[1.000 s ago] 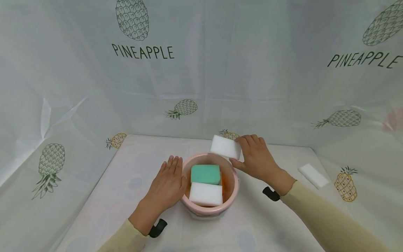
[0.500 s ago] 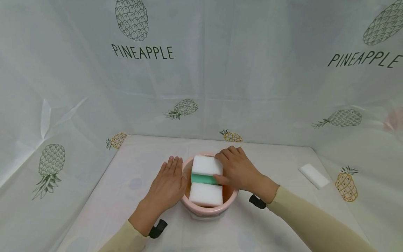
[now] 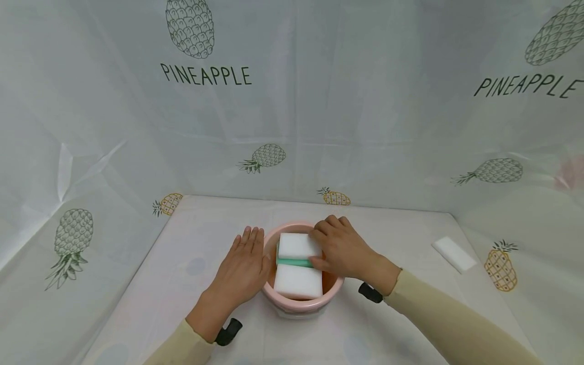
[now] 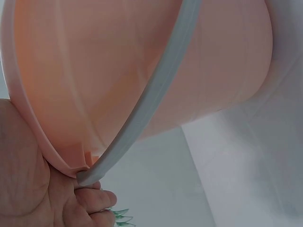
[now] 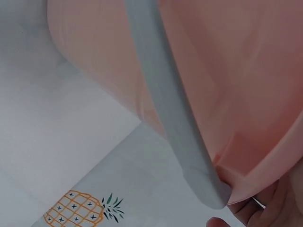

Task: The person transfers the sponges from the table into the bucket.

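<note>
A pink bucket [image 3: 298,306] stands in the middle of the table, holding sponge blocks. My right hand [image 3: 345,249] reaches over its right rim and grips the right end of a white sponge [image 3: 294,245]. That sponge lies over a green sponge [image 3: 292,262], of which only a strip shows. Nearer to me in the bucket is another white sponge [image 3: 298,281]. With straight fingers, my left hand [image 3: 242,268] rests against the bucket's left rim. The left wrist view has its palm at the rim, beside the grey handle [image 4: 151,99].
One white sponge [image 3: 454,254] lies alone at the table's right side. A pale cloth [image 3: 191,284] covers the table. White sheeting [image 3: 365,126] printed with pineapples rises behind it and at both sides. In the right wrist view the grey handle [image 5: 170,104] hangs down the bucket's outside.
My right hand has brought the white sponge from above the bucket's back right rim down into it, over the green one, then slightly lower. The left hand has kept its place.
</note>
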Action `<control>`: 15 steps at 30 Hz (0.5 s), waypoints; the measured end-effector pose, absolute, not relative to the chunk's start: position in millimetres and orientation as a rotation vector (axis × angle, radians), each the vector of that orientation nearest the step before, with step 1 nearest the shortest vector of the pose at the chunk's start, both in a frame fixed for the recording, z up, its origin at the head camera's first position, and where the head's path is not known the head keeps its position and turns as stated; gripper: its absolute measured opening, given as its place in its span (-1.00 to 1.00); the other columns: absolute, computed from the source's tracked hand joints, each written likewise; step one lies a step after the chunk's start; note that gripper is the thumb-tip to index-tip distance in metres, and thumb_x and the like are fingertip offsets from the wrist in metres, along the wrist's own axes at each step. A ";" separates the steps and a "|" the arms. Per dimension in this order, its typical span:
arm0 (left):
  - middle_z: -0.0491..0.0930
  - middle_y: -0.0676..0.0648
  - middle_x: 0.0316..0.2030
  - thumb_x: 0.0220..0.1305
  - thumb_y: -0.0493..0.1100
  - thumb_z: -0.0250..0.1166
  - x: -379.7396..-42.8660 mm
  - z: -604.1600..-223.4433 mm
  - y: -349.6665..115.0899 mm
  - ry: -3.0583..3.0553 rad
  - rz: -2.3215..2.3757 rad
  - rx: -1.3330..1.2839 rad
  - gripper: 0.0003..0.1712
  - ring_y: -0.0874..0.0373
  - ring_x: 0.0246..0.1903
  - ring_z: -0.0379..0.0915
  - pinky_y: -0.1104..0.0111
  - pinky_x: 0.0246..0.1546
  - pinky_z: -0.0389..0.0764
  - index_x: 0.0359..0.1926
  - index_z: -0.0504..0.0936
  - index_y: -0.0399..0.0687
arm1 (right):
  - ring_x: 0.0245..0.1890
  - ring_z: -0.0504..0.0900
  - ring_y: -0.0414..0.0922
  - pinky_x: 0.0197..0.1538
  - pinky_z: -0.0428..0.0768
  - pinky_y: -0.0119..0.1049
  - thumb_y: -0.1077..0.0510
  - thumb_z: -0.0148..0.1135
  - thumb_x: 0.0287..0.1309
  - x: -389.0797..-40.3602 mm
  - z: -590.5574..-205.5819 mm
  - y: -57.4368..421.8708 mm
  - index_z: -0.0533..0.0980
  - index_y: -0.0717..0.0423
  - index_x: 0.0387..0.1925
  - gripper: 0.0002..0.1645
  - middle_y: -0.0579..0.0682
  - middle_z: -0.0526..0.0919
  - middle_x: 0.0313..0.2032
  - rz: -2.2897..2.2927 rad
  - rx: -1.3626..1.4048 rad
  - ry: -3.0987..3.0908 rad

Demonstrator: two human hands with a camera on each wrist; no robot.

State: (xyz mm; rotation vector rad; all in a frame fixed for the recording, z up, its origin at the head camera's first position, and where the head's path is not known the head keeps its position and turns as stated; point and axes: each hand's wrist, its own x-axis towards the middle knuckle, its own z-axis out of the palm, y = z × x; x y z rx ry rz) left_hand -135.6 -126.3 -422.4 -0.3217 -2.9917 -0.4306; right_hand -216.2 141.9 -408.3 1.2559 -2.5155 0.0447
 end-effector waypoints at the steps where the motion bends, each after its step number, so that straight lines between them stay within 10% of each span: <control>1: 0.19 -0.38 0.58 0.66 0.02 -0.06 -135.7 -422.6 -126.4 -2.991 -0.431 -0.323 -0.26 -0.26 0.64 -0.04 -0.09 0.64 0.06 0.59 0.16 -0.43 | -0.04 0.47 -0.04 -0.02 0.43 -0.12 -0.29 0.38 0.27 -216.3 -408.4 141.7 0.64 0.04 0.07 -0.42 -0.04 0.65 -0.05 0.044 1.257 -2.514; 15: 0.19 -0.38 0.58 0.67 0.00 -0.07 -135.6 -423.9 -126.6 -2.982 -0.447 -0.324 -0.27 -0.26 0.64 -0.03 -0.09 0.64 0.05 0.59 0.15 -0.44 | -0.05 0.47 -0.04 -0.04 0.42 -0.13 -0.30 0.41 0.25 -215.6 -409.2 141.7 0.63 0.03 0.05 -0.42 -0.05 0.65 -0.04 0.044 1.253 -2.502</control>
